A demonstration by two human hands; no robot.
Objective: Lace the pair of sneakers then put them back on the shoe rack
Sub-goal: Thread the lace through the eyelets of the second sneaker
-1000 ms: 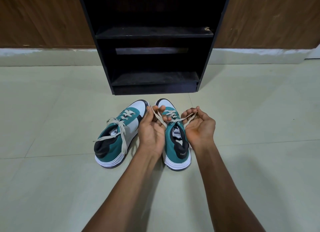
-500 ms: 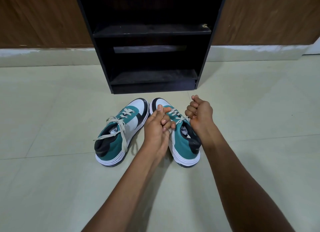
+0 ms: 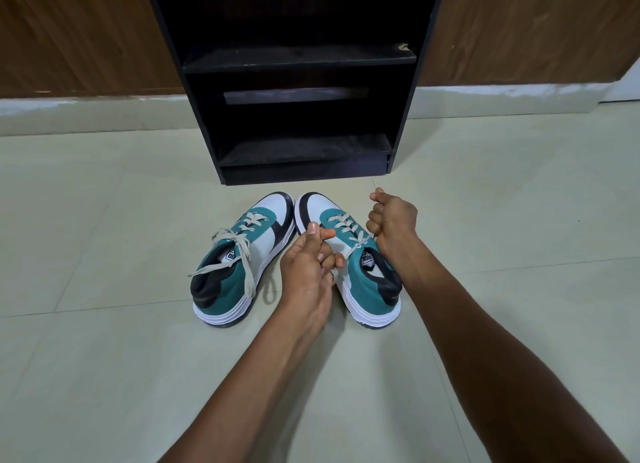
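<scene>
Two teal, white and black sneakers lie on the floor, toes toward the rack. The left sneaker (image 3: 239, 255) has its beige laces hanging loose over its side. The right sneaker (image 3: 360, 272) is laced through its eyelets. My left hand (image 3: 308, 265) is closed around one end of the right sneaker's lace (image 3: 348, 227) at the shoe's left side. My right hand (image 3: 393, 218) is fisted on the other lace end at the shoe's right side, and the lace runs taut between them. The black shoe rack (image 3: 298, 116) stands just beyond the toes.
The rack's lower shelf (image 3: 304, 149) and the shelf above it (image 3: 298, 59) hold nothing. A brown wood-panelled wall (image 3: 86, 33) with a pale skirting runs behind. Beige floor tiles (image 3: 104, 358) surround the shoes on all sides.
Both hands went from open, palm-up holds to closed fists on the lace ends and pulled apart, drawing the lace tight. The right sneaker's heel swung to the right.
</scene>
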